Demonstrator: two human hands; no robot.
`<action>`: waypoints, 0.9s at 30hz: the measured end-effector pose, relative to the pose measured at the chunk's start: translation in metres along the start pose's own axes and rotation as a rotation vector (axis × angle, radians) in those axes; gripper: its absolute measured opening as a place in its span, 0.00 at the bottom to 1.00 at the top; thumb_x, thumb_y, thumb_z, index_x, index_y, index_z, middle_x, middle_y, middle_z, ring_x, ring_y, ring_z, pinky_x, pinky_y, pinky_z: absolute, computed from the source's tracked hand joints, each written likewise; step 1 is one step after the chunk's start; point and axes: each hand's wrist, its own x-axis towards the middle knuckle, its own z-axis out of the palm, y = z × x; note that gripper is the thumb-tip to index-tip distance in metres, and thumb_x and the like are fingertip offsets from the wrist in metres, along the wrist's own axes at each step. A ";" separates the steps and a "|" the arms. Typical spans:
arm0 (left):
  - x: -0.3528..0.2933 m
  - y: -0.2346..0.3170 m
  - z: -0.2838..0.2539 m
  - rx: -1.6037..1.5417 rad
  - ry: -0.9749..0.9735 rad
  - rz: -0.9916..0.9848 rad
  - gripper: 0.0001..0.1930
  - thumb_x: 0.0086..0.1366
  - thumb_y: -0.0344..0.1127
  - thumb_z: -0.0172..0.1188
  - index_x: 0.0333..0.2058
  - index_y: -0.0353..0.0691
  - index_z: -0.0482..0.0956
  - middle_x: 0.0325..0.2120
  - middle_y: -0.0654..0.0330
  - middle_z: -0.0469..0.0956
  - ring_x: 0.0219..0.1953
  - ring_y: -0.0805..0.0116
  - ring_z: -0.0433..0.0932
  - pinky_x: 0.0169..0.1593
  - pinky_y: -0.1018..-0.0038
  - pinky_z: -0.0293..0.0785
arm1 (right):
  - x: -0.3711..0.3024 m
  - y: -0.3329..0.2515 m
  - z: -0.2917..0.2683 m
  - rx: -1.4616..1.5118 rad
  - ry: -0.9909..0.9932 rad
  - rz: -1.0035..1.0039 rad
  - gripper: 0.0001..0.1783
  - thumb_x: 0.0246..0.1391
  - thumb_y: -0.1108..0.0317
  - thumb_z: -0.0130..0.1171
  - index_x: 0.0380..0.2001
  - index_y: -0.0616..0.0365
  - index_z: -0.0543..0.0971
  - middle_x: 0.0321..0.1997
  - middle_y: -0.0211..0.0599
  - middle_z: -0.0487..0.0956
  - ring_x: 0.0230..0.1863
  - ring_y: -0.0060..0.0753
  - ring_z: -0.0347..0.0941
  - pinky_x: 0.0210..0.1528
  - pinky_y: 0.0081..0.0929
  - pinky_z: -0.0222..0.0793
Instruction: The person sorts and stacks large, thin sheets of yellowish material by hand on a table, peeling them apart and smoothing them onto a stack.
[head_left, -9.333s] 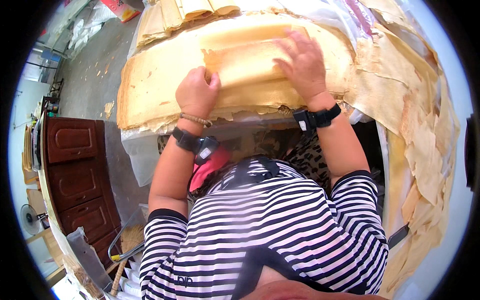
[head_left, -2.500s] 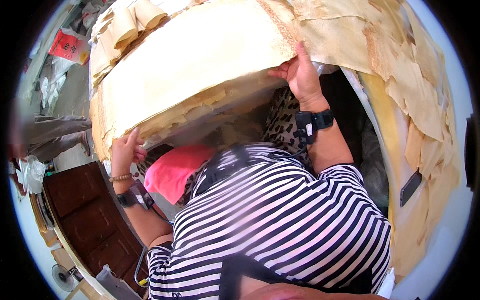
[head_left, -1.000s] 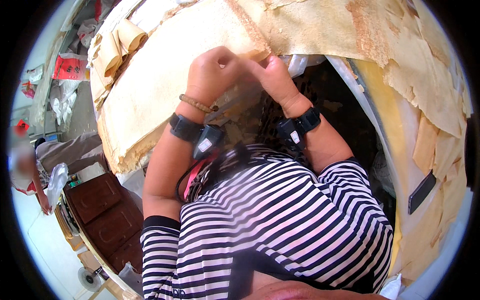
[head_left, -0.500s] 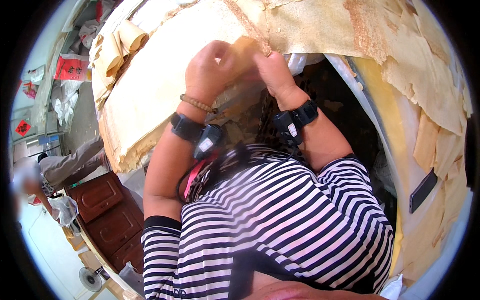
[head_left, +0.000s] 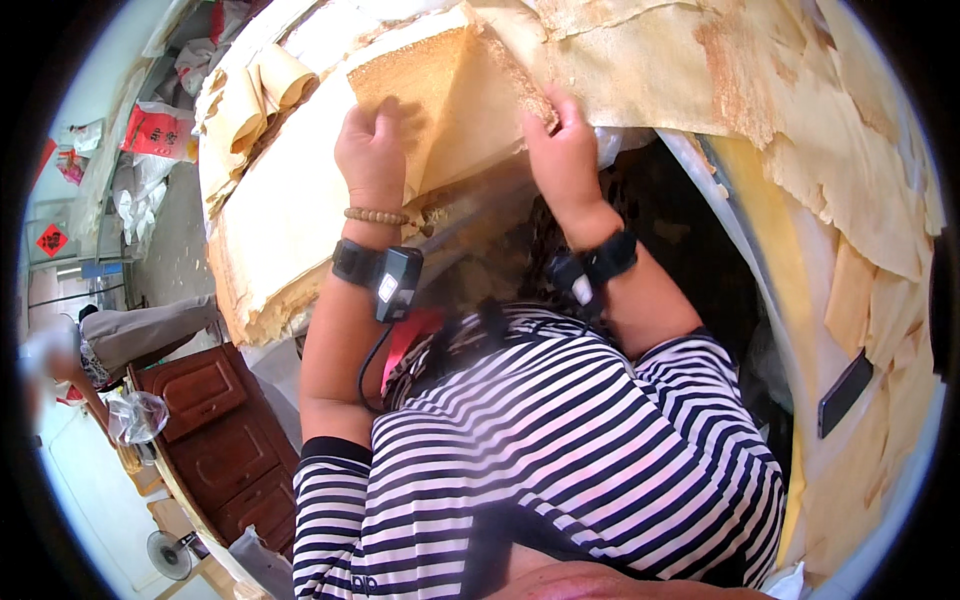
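Note:
A thin tan sheet [head_left: 430, 90], perhaps a flatbread sheet, lies folded over on a broad pale stack [head_left: 290, 200]. My left hand [head_left: 372, 155] is closed at the near left edge of this folded sheet, its fingers partly hidden behind the thumb. To its right, my right hand [head_left: 565, 160] pinches the near end of a crumbly brown strip [head_left: 510, 70] along the sheet's right edge. Both hands are over the stack's near edge, a forearm's breadth apart. Black devices are strapped to both wrists, and a beaded bracelet [head_left: 378, 216] circles the left one.
Rolled tan sheets [head_left: 265, 90] rest on the stack's left. More torn sheets [head_left: 860, 190] cover the right side, where a dark phone [head_left: 845, 392] lies. A dark gap opens between the stacks before me. Left are a brown cabinet [head_left: 205, 420], a fan [head_left: 170, 553] and another person's legs [head_left: 150, 325].
My hands have drawn apart, the left moving left and the right slightly right and down. The tan sheet, bunched between them before, now lies spread flatter with a fold.

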 end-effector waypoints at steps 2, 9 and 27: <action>0.004 -0.008 0.001 -0.020 -0.007 -0.017 0.09 0.70 0.35 0.60 0.42 0.34 0.80 0.35 0.59 0.85 0.33 0.76 0.82 0.34 0.81 0.78 | 0.002 -0.036 -0.001 -0.260 0.264 -0.437 0.15 0.58 0.69 0.57 0.43 0.71 0.79 0.38 0.50 0.80 0.40 0.42 0.79 0.47 0.38 0.76; -0.002 0.005 0.013 0.148 0.043 0.085 0.08 0.70 0.35 0.60 0.35 0.36 0.79 0.31 0.58 0.86 0.31 0.72 0.84 0.32 0.78 0.77 | 0.036 -0.018 0.049 -0.265 -0.301 -0.321 0.14 0.59 0.65 0.55 0.45 0.60 0.79 0.49 0.46 0.78 0.48 0.49 0.76 0.54 0.42 0.73; 0.027 0.019 -0.074 -0.275 0.372 0.194 0.10 0.73 0.34 0.55 0.47 0.35 0.76 0.37 0.55 0.84 0.34 0.67 0.85 0.31 0.77 0.81 | 0.028 -0.001 0.099 -0.797 -0.395 -0.644 0.29 0.65 0.53 0.48 0.59 0.67 0.70 0.64 0.52 0.69 0.67 0.50 0.62 0.70 0.46 0.54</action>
